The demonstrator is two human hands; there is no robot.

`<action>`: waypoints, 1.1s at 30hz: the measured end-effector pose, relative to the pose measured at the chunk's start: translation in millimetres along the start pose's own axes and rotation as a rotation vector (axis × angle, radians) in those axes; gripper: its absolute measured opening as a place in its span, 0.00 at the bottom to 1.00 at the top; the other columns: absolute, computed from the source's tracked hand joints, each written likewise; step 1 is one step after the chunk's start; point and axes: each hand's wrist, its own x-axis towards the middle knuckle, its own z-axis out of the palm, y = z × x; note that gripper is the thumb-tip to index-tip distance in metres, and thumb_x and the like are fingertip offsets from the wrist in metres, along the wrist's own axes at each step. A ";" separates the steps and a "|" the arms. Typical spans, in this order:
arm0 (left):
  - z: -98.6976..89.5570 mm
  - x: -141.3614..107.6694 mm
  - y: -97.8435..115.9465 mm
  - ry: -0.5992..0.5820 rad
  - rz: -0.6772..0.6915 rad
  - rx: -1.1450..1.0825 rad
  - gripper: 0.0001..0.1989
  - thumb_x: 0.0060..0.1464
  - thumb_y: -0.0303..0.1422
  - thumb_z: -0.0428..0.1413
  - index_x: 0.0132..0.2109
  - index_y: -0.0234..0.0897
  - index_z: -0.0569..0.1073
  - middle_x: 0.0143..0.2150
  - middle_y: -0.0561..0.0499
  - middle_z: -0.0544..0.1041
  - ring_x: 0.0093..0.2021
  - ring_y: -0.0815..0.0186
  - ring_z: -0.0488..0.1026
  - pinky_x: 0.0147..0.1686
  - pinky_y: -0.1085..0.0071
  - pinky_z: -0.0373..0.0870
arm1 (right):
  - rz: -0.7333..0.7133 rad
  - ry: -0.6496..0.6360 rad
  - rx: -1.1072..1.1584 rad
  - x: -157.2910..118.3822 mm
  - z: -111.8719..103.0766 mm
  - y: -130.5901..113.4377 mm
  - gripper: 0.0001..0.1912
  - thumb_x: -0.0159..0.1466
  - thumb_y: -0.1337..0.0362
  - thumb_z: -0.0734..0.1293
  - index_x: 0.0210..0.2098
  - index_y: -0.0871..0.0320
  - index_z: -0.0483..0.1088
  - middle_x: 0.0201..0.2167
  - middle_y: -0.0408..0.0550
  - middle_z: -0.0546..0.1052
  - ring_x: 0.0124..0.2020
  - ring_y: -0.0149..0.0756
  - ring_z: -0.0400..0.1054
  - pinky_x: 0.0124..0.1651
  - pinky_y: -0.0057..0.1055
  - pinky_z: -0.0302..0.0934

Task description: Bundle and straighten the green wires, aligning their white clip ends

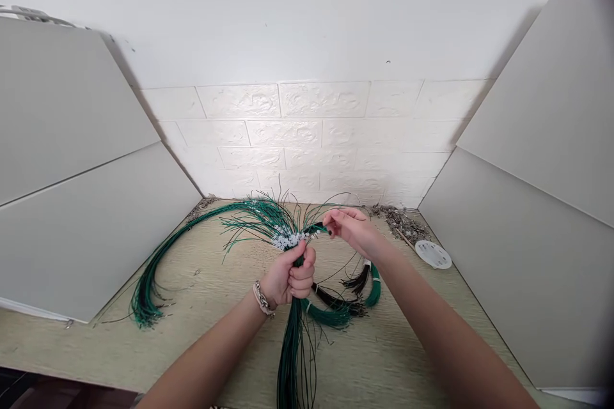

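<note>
The left hand (298, 273) hides the middle of the wire bundle (290, 351), its fingers curled closed around it near the middle of the table (220, 326); the near end runs out of view. The right hand (346, 225) is partly closed, thumb and fingertips together at dark strands on the right of the bundle's fanned far end; whether it pinches one wire or several is too small to tell. The bundle mixes green and black wires, with a cluster of small white pieces (288, 239) just beyond the left fist; their exact shape is unclear. Beyond them the loose tips spread left and far, overlapping a long green strand group (153, 275) that curves to the left, so the two are hard to separate. Tied green and black bunches (330, 313) lie right of the fist. A white round lid-like disc (433, 254) lies farther right, beside a heap of small scraps (407, 227).
</note>
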 end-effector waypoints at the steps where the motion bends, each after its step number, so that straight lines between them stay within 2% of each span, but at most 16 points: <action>1: 0.3 0.0 0.1 -0.013 0.007 -0.013 0.20 0.57 0.46 0.50 0.26 0.35 0.64 0.13 0.64 0.43 0.12 0.79 0.34 0.09 0.85 0.44 | 0.000 -0.011 0.064 -0.9 4.5 0.5 0.17 0.53 0.49 0.69 0.21 0.58 0.70 0.25 0.45 0.71 0.24 0.29 0.60 0.29 0.30 0.54; 3: 0.7 0.1 0.5 -0.030 0.022 -0.036 0.20 0.56 0.47 0.49 0.26 0.35 0.65 0.13 0.64 0.42 0.12 0.79 0.34 0.09 0.84 0.44 | 0.001 -0.032 0.163 -3.1 14.1 2.0 0.20 0.53 0.49 0.69 0.17 0.58 0.65 0.26 0.45 0.72 0.25 0.29 0.60 0.28 0.29 0.55; 7: 0.5 -0.2 1.1 -0.031 0.055 -0.048 0.21 0.57 0.46 0.49 0.26 0.34 0.67 0.13 0.64 0.41 0.12 0.79 0.34 0.09 0.84 0.44 | -0.027 0.019 0.177 -6.0 28.8 7.2 0.22 0.55 0.49 0.68 0.16 0.57 0.60 0.15 0.40 0.65 0.19 0.26 0.55 0.24 0.27 0.50; 11: 1.3 -0.3 0.8 -0.001 0.064 -0.019 0.21 0.57 0.47 0.48 0.26 0.33 0.68 0.13 0.64 0.41 0.12 0.79 0.34 0.09 0.84 0.44 | 0.029 0.149 0.053 -5.5 33.7 9.3 0.16 0.51 0.51 0.71 0.23 0.56 0.66 0.11 0.35 0.61 0.15 0.24 0.51 0.21 0.26 0.47; 14: 3.1 0.0 0.3 0.024 0.061 0.002 0.21 0.57 0.47 0.48 0.27 0.33 0.69 0.13 0.64 0.42 0.12 0.79 0.35 0.10 0.84 0.44 | 0.065 0.214 -0.035 -4.1 34.6 10.0 0.18 0.48 0.51 0.73 0.30 0.57 0.71 0.13 0.35 0.62 0.15 0.24 0.51 0.20 0.26 0.46; 19: 3.9 0.8 -0.8 0.029 0.040 -0.016 0.20 0.56 0.47 0.49 0.29 0.34 0.71 0.14 0.64 0.42 0.12 0.79 0.34 0.10 0.85 0.44 | 0.033 0.259 -0.051 -3.1 35.8 15.6 0.16 0.49 0.50 0.71 0.27 0.57 0.72 0.15 0.37 0.63 0.15 0.23 0.49 0.19 0.26 0.44; 24: 0.1 1.0 -1.7 0.011 0.039 -0.036 0.19 0.56 0.47 0.49 0.29 0.35 0.70 0.14 0.64 0.41 0.12 0.79 0.34 0.10 0.84 0.46 | 0.013 0.320 -0.025 -2.9 36.4 20.2 0.15 0.51 0.51 0.70 0.24 0.57 0.71 0.11 0.36 0.60 0.16 0.25 0.50 0.21 0.27 0.46; 29: -1.1 0.9 -1.7 0.022 0.051 -0.041 0.20 0.56 0.47 0.49 0.28 0.34 0.70 0.13 0.64 0.41 0.12 0.79 0.34 0.09 0.84 0.45 | -0.028 0.364 0.114 -5.0 42.0 14.9 0.10 0.49 0.58 0.70 0.20 0.57 0.67 0.20 0.41 0.68 0.23 0.29 0.58 0.28 0.29 0.53; 33: 0.8 0.5 -1.7 0.049 0.054 -0.033 0.21 0.57 0.47 0.48 0.27 0.34 0.69 0.14 0.64 0.41 0.12 0.79 0.33 0.10 0.84 0.43 | -0.067 0.327 0.270 -7.2 46.8 9.6 0.11 0.50 0.60 0.67 0.17 0.56 0.63 0.20 0.41 0.67 0.27 0.30 0.59 0.34 0.30 0.55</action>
